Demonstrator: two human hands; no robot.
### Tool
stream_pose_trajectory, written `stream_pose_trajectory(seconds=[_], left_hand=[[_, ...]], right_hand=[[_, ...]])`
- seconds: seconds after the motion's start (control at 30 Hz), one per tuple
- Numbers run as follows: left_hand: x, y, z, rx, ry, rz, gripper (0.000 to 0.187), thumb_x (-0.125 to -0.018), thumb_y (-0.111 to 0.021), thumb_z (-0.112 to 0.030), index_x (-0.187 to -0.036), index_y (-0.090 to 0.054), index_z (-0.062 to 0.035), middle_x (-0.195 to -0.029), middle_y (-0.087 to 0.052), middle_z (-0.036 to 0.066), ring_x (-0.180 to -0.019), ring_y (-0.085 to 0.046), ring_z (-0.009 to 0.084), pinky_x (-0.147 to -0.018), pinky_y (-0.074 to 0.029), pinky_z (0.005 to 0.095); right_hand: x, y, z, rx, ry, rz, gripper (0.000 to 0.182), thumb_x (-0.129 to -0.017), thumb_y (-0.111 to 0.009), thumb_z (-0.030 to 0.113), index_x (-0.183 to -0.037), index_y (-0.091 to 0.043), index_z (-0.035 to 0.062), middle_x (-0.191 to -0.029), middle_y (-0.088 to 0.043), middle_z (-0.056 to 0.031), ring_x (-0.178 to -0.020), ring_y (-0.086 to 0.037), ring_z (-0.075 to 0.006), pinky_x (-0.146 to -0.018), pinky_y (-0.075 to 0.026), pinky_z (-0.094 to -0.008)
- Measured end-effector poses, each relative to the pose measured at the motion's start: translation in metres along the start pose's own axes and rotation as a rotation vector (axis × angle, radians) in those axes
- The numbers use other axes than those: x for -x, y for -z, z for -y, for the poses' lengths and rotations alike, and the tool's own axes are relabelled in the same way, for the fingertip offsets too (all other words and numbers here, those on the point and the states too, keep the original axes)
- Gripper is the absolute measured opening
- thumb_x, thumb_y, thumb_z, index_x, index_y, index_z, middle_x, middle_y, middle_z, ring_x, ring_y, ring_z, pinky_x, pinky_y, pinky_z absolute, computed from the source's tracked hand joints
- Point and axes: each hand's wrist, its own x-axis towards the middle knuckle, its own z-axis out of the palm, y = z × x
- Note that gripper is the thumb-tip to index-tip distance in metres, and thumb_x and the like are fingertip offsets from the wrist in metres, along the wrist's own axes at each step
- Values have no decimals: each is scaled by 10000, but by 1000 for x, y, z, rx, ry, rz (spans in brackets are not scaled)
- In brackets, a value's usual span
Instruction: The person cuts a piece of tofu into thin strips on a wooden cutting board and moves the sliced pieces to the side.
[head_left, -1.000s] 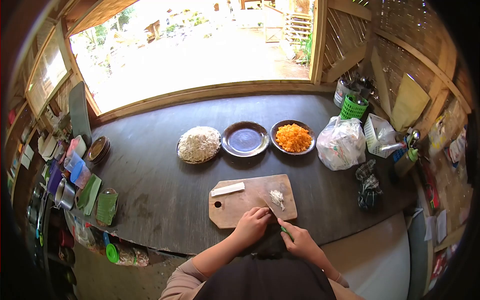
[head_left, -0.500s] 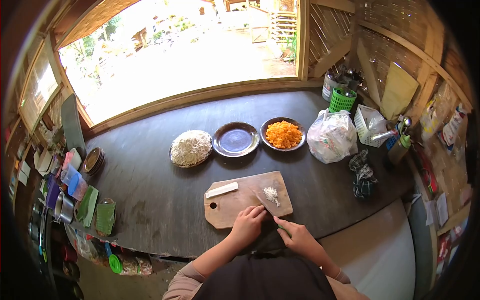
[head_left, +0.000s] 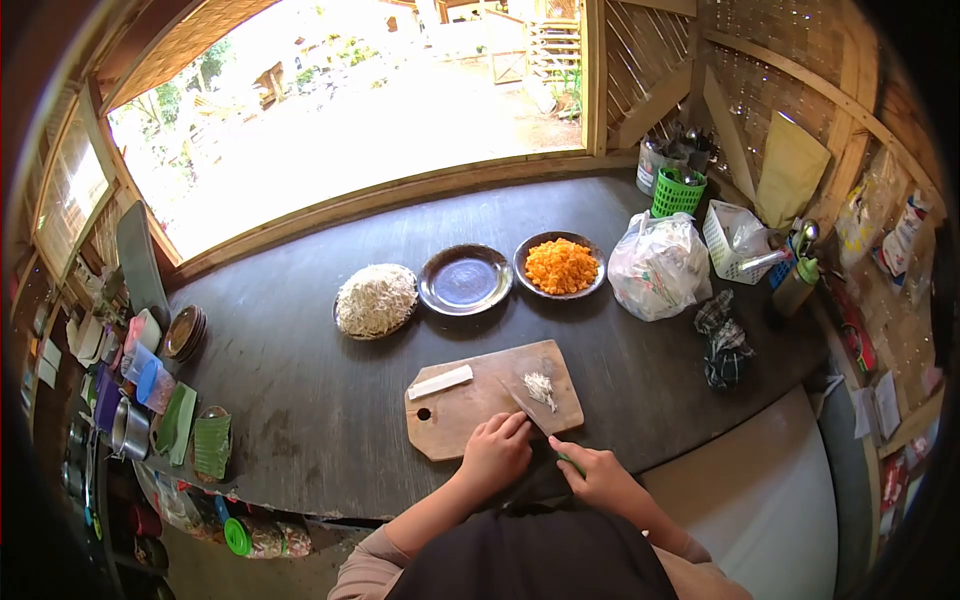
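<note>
My right hand (head_left: 604, 478) is closed round the green handle of a knife (head_left: 524, 405), its blade angled up and left over the wooden cutting board (head_left: 468, 420). On the board beside the blade, my left hand (head_left: 496, 450) has its fingers curled together; whatever lies under them is hidden. A small pile of thin white shreds (head_left: 540, 390) rests to the right of the blade. At the board's upper left lies a long white block (head_left: 440, 382), apart from both hands.
Behind the board stand a plate heaped with white shreds (head_left: 376, 298), a dark plate (head_left: 466, 280) and a plate of chopped orange pieces (head_left: 561, 267). Right of them are a full plastic bag (head_left: 658, 268) and a crumpled dark cloth (head_left: 724, 342). Small stacked plates (head_left: 185, 333) sit at left.
The view has shifted slightly. Both hands, the knife and the food on the board look nearly the same.
</note>
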Motion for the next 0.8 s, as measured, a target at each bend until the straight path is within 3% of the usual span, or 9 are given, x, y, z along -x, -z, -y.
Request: stream_pose_trajectory(seconds=[0.33,0.8], left_hand=[[-2,3,-3,-12,7,16,270,-805,-668,-194,-1034,-678,-52,-1156,-651,64,-1108,-600,238,-862,-521,393],[-1,3,-1,-8,-10,17,277,-813,-668,-216,-1037,-680,-53,-1150,-652,68,-1108,-601,237,-872,-519,390]], right_hand=[[3,-1,-6,22,-18,29,403,-914,-618,115,-1316,-589,97,-988,-681,-235,-878,-667,-409,-760,-545,-445],[-3,1,-4,-3,-8,31,378,-918,-615,87,-1296,-599,74,-1043,-680,-238,-919,-677,-402,-784,-552,-420]])
